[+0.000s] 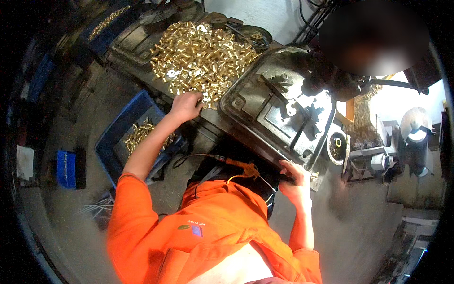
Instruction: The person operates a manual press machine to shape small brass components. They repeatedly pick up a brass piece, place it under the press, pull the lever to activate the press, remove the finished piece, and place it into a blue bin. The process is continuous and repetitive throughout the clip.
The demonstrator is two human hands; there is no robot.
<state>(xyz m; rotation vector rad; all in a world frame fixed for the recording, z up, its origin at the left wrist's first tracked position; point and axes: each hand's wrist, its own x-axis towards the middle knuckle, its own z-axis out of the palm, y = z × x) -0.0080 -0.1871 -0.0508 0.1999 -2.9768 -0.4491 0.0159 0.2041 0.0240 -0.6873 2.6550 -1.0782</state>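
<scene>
My left hand [187,106] reaches to the near edge of a big heap of brass fittings [203,57], small tubes with flat lugs. Its fingers are curled, with the tips against the nearest fittings; what they pinch is hidden. At the front edge of the bench, by the near corner of a metal plate [265,102], my right hand [294,181] is closed round something dark that I cannot make out. A small brass piece [314,175] shows just right of that hand.
Below my left forearm stands a blue bin [111,142] with more brass fittings [138,135]. Dark metal tools [307,118] lie on the plate. A round dish [255,37] sits behind the heap, a white round container [336,144] to the right. Another person's dark-gloved hand [312,85] is across the plate.
</scene>
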